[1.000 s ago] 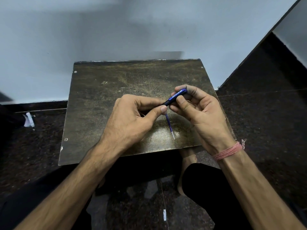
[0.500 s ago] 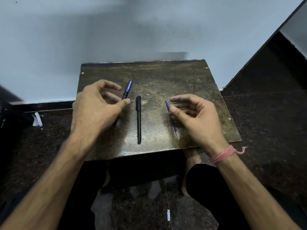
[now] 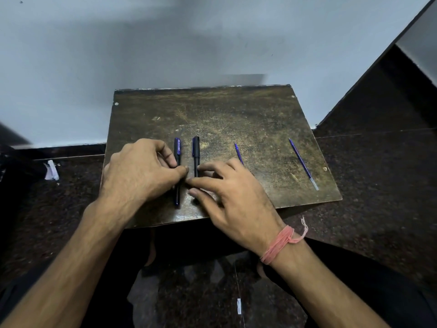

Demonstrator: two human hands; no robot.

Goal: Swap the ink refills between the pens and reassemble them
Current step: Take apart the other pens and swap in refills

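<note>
Left hand (image 3: 139, 171) pinches blue pen (image 3: 177, 152); right hand (image 3: 227, 192) fingers curl on black pen (image 3: 196, 152) just right of it. Both lie on surface (image 3: 236, 110). Two refills (image 3: 238, 156) (image 3: 302, 163) right of black pen.

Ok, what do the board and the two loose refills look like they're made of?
The dark brown board looks like worn laminate or coated wood: scratched, with a dull sheen and small screw heads near its edges. The two thin blue refills look like slim translucent plastic tubes; the far-right one has a pale tip, possibly metal.
</note>
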